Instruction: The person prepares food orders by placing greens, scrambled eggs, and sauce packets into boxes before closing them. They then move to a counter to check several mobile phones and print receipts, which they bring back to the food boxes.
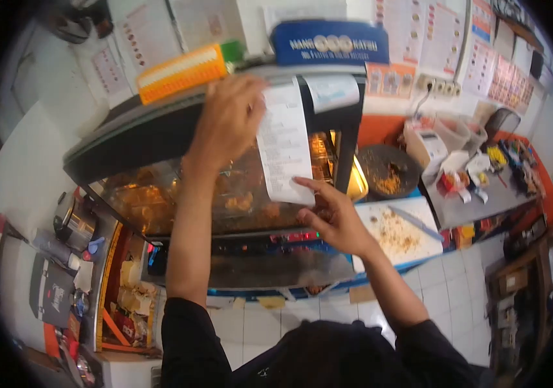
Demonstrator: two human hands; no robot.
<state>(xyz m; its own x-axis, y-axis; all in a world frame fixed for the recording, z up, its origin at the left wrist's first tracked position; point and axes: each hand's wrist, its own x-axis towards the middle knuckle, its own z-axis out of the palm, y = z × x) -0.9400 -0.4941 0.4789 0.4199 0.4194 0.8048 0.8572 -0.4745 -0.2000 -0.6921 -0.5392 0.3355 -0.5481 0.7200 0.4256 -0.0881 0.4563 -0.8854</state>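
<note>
A long printed paper receipt [286, 142] hangs down the front of a glass food warmer [192, 223] that has browned fried pieces inside. Up at the warmer's top edge, my left hand [228, 119] has its fingers curled at the receipt's upper left side; the fingertips are partly hidden. My right hand [338, 223] is at the paper's lower right corner, its index fingertip touching it and the thumb held apart below. A second, shorter slip [333, 92] is stuck on the warmer's dark top frame, right of the receipt.
Right of the warmer, a knife [417, 223] lies on a white cutting board [393, 249] with crumbs. Behind it stands a dark round pan [386, 161]. A blue sign [330, 44] and an orange sign [183, 72] top the warmer. A pot [76, 220] stands left.
</note>
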